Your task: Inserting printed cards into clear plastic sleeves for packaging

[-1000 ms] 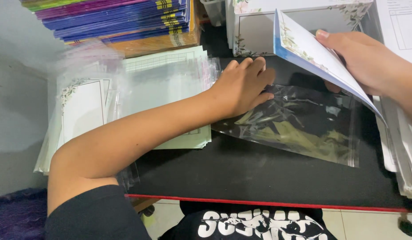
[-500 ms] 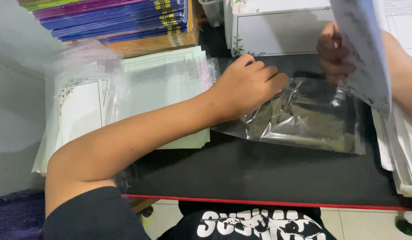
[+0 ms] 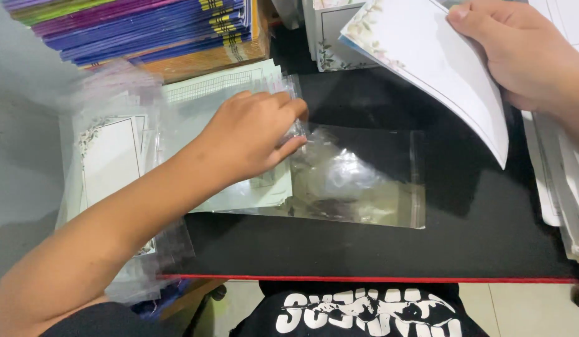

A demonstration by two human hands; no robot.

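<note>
- The black surface (image 3: 489,237) with a red front edge fills most of the view, and everything lies on it or beside it.
- A tall stack of thin books (image 3: 146,28) in purple, blue, green and orange sits at the top left, with yellow marks on the spines.
- A pile of white cards in clear bags (image 3: 108,168) lies on the left side. Each card has a thin frame and small flowers in a corner.
- A pale green lined sheet (image 3: 220,93) rests on top of that pile, partly under the left arm.
- A clear plastic bag (image 3: 370,181) lies flat in the middle of the surface, shiny and wrinkled, with a strip along its right edge.
- A white card with a flower border (image 3: 445,75) is held up in the air above the surface, tilted, at the top right.
- More white sheets (image 3: 564,187) are piled along the right edge.
- An open white box with flower print (image 3: 330,37) stands at the top, behind the raised card.
- The left hand (image 3: 255,134) is curled, and its fingertips pinch the left end of the clear plastic bag.
- The right hand (image 3: 520,53) grips the top edge of the white card, thumb on top.
</note>
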